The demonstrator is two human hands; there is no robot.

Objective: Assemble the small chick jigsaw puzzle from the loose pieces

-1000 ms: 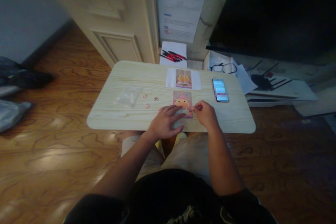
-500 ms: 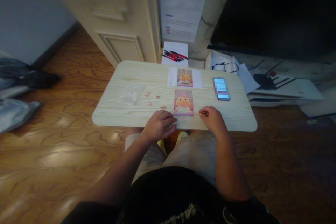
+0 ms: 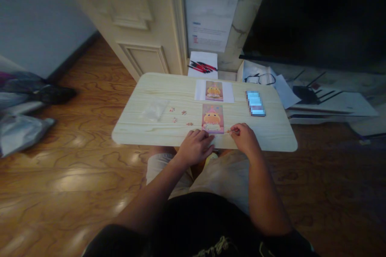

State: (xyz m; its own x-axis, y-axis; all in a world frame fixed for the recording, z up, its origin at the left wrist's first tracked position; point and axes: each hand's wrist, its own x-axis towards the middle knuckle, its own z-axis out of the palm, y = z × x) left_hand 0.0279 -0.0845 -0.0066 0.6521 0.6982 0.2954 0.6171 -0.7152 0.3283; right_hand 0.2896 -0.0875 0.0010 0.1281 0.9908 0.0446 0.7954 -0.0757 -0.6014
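Pale wood grain runs across the small table (image 3: 144, 132) in the head view, where the puzzle picture (image 3: 212, 118) of an orange figure lies near the front edge; the left hand (image 3: 196, 147) rests curled beside its lower left corner, gripping nothing I can see, while the right hand (image 3: 245, 138) pinches what looks like a small piece at the lower right. Loose pieces (image 3: 181, 115) lie scattered left of the puzzle, and a sweeping wrist could, I judge, knock them off the edge; the clear plastic bag (image 3: 154, 109) nearby looks flat, contents unclear.
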